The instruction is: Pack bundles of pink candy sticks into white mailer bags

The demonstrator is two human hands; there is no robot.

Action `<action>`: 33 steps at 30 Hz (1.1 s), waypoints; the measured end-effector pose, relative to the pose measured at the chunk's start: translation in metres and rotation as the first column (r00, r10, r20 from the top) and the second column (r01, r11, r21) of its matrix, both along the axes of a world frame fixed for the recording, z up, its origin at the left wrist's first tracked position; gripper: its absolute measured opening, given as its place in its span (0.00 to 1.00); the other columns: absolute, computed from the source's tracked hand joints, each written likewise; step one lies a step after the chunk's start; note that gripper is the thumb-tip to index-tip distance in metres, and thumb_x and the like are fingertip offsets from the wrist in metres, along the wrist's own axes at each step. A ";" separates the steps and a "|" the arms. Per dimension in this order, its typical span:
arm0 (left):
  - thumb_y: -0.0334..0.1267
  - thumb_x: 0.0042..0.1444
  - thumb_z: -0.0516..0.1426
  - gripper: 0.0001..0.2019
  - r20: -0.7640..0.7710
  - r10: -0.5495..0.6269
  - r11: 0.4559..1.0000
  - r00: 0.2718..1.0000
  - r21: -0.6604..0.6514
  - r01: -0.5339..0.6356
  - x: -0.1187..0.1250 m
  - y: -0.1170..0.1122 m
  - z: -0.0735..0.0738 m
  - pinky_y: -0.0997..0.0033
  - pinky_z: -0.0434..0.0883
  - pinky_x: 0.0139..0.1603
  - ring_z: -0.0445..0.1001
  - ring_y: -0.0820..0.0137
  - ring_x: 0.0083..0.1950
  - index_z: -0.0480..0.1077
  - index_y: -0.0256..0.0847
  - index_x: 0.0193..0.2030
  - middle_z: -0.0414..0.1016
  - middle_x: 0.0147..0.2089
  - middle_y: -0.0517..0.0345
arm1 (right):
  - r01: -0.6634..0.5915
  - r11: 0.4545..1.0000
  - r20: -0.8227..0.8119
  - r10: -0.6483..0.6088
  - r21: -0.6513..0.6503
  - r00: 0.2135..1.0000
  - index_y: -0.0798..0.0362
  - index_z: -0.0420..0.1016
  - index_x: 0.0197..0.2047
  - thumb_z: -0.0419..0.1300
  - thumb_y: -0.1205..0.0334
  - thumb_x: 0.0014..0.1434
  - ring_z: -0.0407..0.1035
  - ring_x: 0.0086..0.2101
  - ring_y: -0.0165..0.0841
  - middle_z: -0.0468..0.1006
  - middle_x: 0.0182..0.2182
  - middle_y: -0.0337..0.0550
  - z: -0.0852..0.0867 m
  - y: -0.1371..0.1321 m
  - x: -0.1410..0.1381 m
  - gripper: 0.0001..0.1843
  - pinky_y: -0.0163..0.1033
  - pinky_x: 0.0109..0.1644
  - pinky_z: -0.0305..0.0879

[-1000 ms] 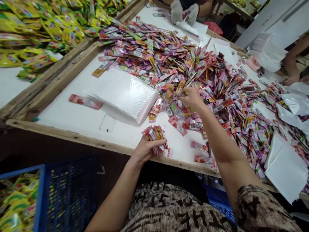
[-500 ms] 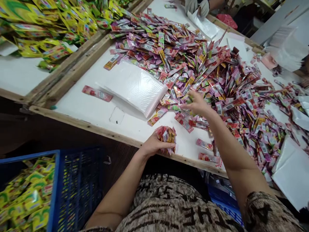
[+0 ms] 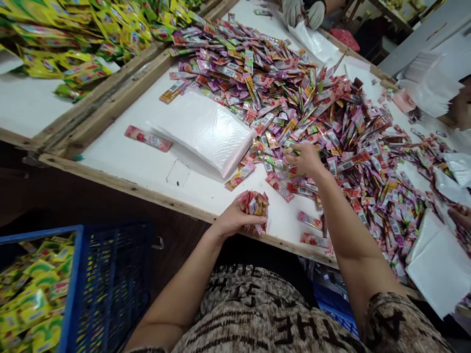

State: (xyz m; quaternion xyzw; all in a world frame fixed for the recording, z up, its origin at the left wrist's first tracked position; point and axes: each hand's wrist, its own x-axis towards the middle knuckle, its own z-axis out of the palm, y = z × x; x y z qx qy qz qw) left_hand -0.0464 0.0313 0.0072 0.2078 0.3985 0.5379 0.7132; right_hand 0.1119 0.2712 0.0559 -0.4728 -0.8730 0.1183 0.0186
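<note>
My left hand is wrapped round a bundle of stick packets in pink, red and gold, held upright at the table's front edge. Further in, my right hand reaches to the near side of a large heap of loose stick packets. Its fingers are curled together, with a greenish packet showing at their tips. Just left of that hand lies a stack of clear plastic bags. A few single packets are scattered between my two hands.
A wooden rail divides the table from a heap of yellow-green packets. At lower left stands a blue crate of yellow packets. Gloved hands of another person hold plastic at the back. More bags lie at right.
My right hand has moved slightly right and its fingers, more spread before, have drawn together at the heap. The left hand keeps its bundle in place. A hand has appeared at the right edge.
</note>
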 end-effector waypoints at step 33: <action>0.30 0.32 0.75 0.27 0.033 0.085 0.995 0.996 -0.048 -0.084 0.000 0.005 0.007 0.67 0.76 0.44 0.78 0.67 0.36 0.73 0.38 0.41 0.78 0.32 0.61 | 0.064 0.939 -0.241 -0.152 -0.339 0.959 0.52 0.75 0.55 0.66 0.71 0.47 0.74 0.40 0.42 0.79 0.45 0.50 -0.006 -0.020 -0.048 0.29 0.45 0.44 0.71</action>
